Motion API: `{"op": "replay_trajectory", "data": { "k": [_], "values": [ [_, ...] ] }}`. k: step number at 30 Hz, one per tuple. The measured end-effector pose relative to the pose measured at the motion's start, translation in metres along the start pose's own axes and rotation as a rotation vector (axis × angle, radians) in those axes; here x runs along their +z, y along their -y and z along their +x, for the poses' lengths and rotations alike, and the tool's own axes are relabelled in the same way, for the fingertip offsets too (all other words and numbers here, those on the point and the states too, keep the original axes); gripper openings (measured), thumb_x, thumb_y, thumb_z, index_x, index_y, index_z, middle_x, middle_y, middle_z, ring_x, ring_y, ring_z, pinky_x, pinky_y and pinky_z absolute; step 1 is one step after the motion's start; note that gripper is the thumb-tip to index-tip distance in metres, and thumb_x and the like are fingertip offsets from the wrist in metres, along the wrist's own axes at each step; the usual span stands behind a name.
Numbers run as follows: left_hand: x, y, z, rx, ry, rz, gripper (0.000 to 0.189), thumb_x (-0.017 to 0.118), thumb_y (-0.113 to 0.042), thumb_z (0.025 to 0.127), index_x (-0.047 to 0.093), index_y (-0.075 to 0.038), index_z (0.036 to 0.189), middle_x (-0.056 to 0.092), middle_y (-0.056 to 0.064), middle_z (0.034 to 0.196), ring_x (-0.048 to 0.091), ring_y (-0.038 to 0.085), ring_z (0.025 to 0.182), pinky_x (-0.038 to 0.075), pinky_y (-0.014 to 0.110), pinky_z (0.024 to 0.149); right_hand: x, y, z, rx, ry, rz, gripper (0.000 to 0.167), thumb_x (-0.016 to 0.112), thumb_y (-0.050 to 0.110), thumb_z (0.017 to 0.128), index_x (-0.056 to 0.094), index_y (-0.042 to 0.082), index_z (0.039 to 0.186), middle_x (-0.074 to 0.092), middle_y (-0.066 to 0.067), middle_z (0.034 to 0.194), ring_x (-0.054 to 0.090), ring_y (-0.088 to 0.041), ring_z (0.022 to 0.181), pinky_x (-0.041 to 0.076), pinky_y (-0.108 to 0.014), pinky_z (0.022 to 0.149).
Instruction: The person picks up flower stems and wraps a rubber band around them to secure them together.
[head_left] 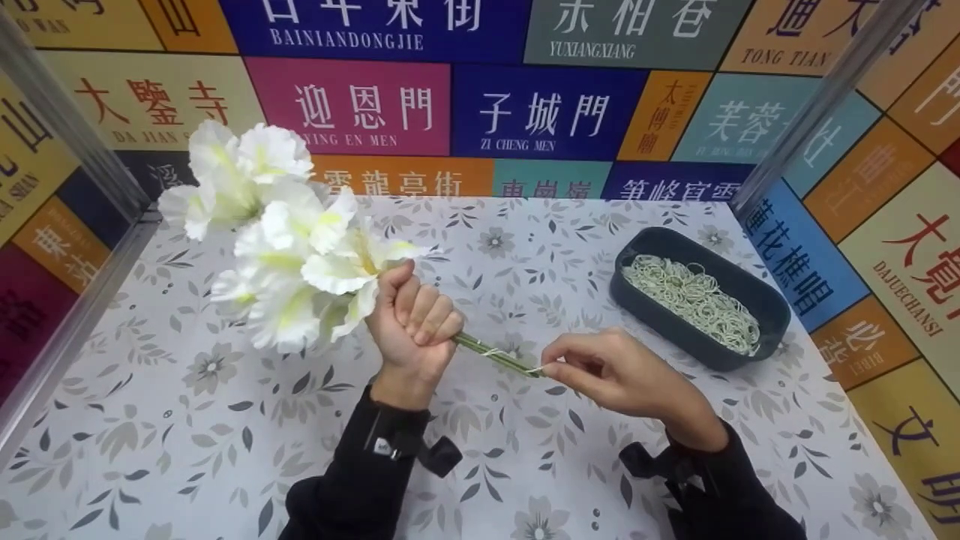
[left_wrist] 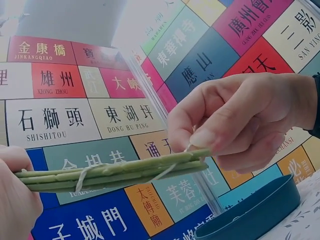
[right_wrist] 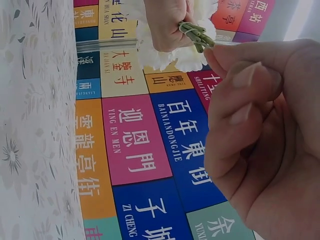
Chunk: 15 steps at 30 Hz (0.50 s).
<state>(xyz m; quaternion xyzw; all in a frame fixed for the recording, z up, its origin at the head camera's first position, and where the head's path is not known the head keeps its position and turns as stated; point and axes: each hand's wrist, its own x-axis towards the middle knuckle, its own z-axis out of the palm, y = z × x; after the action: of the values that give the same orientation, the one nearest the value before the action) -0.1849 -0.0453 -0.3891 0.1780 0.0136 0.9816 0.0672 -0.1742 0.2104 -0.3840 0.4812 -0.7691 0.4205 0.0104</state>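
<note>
My left hand (head_left: 416,319) grips a bunch of white artificial flowers (head_left: 289,247) by the green stems (head_left: 487,351), just below the blooms. The blooms lean to the upper left and the stems slope down to the right. A thin pale rubber band (left_wrist: 82,176) is wound round the stems and runs slanting toward their cut ends. At those ends my right hand (head_left: 626,375) pinches part of the band between thumb and forefinger, while its other fingers (right_wrist: 240,120) curl in. Inside the left fist the stems are hidden.
A dark oblong tub (head_left: 776,326) with many pale rubber bands (head_left: 694,300) stands at the right, beyond my right hand. The table (head_left: 525,465) has a leaf-patterned white cover. Colourful panels with lettering (head_left: 352,105) and metal posts (head_left: 832,97) enclose its back and sides.
</note>
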Motion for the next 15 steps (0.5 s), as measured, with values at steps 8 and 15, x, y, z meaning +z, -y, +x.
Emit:
{"op": "replay_trajectory", "data": {
  "k": [8, 15],
  "values": [
    [0.0, 0.009, -0.001, -0.037, -0.085, 0.057, 0.053, 0.035, -0.02, 0.103, 0.029, -0.018, 0.05, 0.016, -0.009, 0.044, 0.013, 0.005, 0.037, 0.012, 0.018, 0.036, 0.009, 0.004, 0.004, -0.041, -0.003, -0.09, 0.014, 0.068, 0.002, 0.094, 0.069, 0.014, 0.1, 0.047, 0.01, 0.058, 0.034, 0.005, 0.048, 0.03, -0.012, 0.042],
    [-0.001, 0.015, -0.003, -0.025, -0.137, 0.086, 0.06, 0.023, -0.022, 0.106, 0.037, -0.019, 0.047, 0.019, -0.009, 0.043, 0.013, 0.005, 0.037, 0.013, 0.018, 0.035, 0.022, 0.008, 0.008, -0.066, -0.05, -0.16, 0.012, 0.069, 0.004, 0.095, 0.068, 0.014, 0.103, 0.053, 0.012, 0.065, 0.039, 0.005, 0.051, 0.033, -0.009, 0.045]
  ]
}}
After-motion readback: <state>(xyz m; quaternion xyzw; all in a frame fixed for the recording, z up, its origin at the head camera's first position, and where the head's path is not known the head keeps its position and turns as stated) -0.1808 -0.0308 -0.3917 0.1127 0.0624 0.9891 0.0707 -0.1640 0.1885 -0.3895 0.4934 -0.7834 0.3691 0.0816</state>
